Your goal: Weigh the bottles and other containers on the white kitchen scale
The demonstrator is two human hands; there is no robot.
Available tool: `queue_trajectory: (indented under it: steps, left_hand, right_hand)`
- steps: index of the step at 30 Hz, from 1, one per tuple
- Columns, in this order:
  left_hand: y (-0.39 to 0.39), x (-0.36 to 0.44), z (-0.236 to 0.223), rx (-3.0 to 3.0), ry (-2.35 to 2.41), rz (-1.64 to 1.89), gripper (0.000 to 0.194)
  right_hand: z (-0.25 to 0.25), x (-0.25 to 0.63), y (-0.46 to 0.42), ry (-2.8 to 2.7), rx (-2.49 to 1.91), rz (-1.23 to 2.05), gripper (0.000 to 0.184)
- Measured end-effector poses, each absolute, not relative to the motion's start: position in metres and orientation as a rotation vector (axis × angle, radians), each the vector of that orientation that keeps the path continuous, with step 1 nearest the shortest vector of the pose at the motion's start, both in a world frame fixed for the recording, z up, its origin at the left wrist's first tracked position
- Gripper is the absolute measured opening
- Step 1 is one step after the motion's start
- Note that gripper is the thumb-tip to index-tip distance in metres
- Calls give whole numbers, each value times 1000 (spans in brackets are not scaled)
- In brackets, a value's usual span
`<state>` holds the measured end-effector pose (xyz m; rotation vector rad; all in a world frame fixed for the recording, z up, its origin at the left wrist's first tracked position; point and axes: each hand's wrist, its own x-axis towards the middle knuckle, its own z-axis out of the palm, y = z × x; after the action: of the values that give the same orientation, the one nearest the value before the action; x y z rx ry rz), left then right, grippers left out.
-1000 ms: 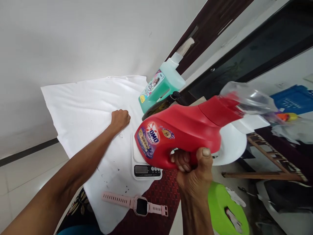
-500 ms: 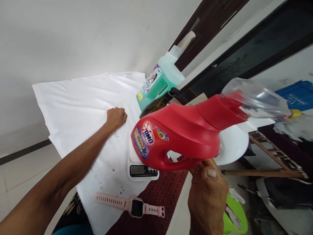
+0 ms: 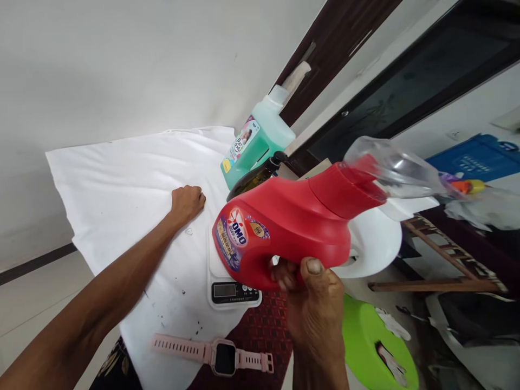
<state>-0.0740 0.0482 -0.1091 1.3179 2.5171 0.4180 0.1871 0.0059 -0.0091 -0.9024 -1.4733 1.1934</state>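
Observation:
A red OMO detergent bottle (image 3: 280, 222), tilted in the picture, has its base over the plate of a white kitchen scale (image 3: 235, 295); whether it touches the plate I cannot tell. My right hand (image 3: 314, 295) is closed on the bottle's handle, fingers through the opening and thumb on the outside. A clear plastic cap (image 3: 400, 168) sits over the bottle's red neck. My left hand (image 3: 187, 203) rests as a loose fist on the white cloth (image 3: 130, 184), left of the scale, with nothing seen in it.
Behind the red bottle stand a dark pump bottle (image 3: 255, 176) and a green liquid jug (image 3: 260, 138). A pink-strapped watch (image 3: 225, 357) lies near the front edge. To the right are a white bowl (image 3: 384, 244), a green stool (image 3: 365, 336) with gloves, and a wooden frame (image 3: 439, 286).
My right hand has moved up and left along the handle, its fingers now showing through the opening. The view has shifted slightly. My left hand stays on the cloth.

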Motion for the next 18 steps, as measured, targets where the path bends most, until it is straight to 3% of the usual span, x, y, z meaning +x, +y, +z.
queue_trajectory:
  steps: [3,11,18]
  left_hand:
    - [48,-74,-109,1313,2508,432,44]
    - [50,-75,-110,1253,2540,491,42]
    - [49,-77,-106,943,2592,848,42]
  right_hand:
    - [-4,173,12,-1378,-865,1167,68]
    - [2,108,66,-1258,-827,1122,62]
    - [-28,37,113,-1351,-845,1168,62]
